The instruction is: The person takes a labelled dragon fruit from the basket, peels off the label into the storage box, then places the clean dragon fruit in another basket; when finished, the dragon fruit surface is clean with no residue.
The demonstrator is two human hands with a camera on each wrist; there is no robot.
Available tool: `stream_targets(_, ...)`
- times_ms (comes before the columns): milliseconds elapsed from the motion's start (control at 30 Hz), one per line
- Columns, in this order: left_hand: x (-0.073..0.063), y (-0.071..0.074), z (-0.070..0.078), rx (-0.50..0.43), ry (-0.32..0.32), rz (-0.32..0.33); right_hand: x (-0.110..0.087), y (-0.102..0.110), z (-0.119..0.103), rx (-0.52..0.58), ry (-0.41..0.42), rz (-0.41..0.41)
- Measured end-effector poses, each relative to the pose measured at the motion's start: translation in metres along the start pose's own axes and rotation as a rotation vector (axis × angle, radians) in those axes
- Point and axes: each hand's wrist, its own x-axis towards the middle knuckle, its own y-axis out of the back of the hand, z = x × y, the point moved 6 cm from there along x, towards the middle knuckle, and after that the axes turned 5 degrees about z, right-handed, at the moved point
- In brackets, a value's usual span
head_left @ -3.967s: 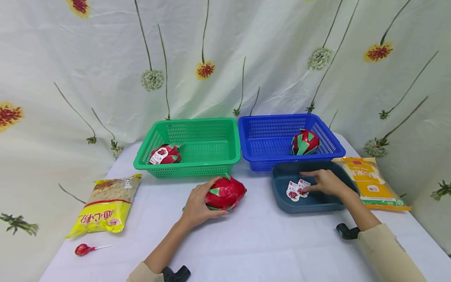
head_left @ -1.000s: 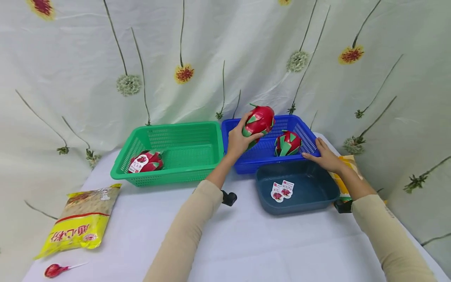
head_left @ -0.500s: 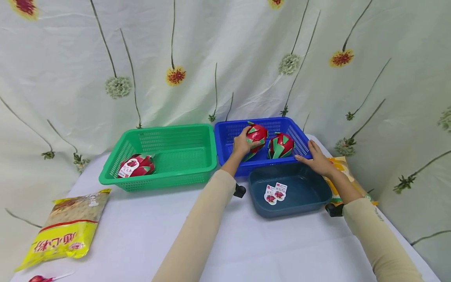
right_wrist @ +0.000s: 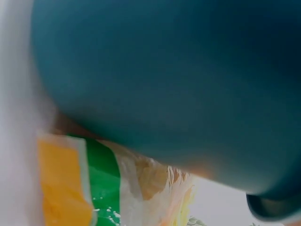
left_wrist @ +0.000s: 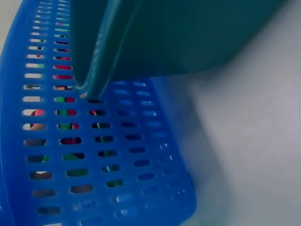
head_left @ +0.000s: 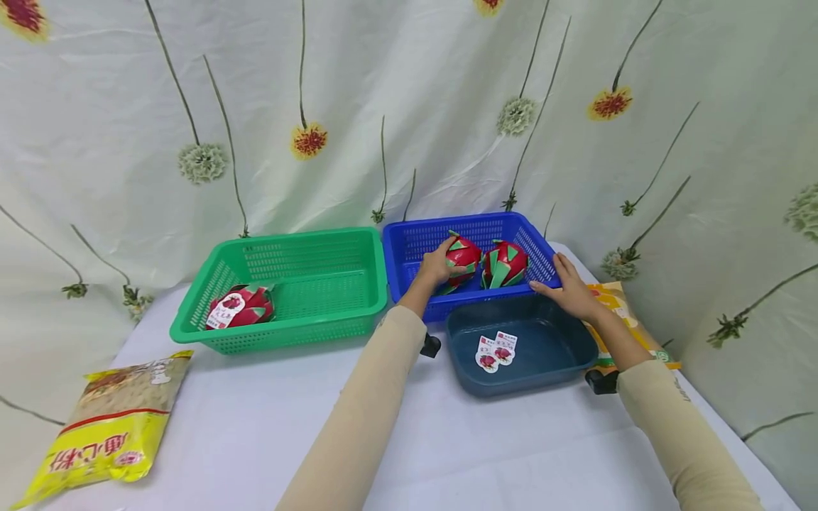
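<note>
Holding a round red dragon fruit with green scales (head_left: 464, 257) inside the blue perforated plastic basket (head_left: 476, 294), the left hand (head_left: 437, 270) is gripping its left side between thumb and fingers. A second red-and-green dragon fruit (head_left: 506, 264) is sitting just to the right; whether the two are touching, cannot tell. The basket's front wall is hiding the held fruit's underside, so contact with the floor is escaping view. The right hand (head_left: 571, 291) is resting on the basket's right front corner, fingers extended, thumb spread along the front rim, apparently steadying it. Judgement: settling this fruit well is calling for a low, slow release, the fingers loosening only once the floor is bearing the weight; otherwise the fruit is risking a roll into its neighbour. Light pressure is probably sufficing at the corner. The dark teal plastic tub (head_left: 543, 341), with two white printed labels (head_left: 496, 351) lying inside, is standing close in front, so a dipping forearm is risking a nudge.
</note>
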Motion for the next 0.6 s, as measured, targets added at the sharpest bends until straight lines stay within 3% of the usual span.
stream_targets(267,-0.003,-0.007,0.006,0.031,-0.223,-0.212,0.0,-0.001,0.001,-0.001,0.0,0.012)
stream_targets(333,-0.005,-0.007,0.005,0.001,-0.228,-0.265,0.001,-0.003,0.001,0.004,0.003,0.012)
stream_targets(500,-0.011,-0.008,-0.002,-0.164,-0.153,-0.407,0.002,-0.004,0.001,0.019,0.005,0.01)
stream_targets(600,-0.009,-0.007,-0.003,-0.165,-0.153,-0.393,0.002,-0.003,0.0,0.017,0.005,0.018)
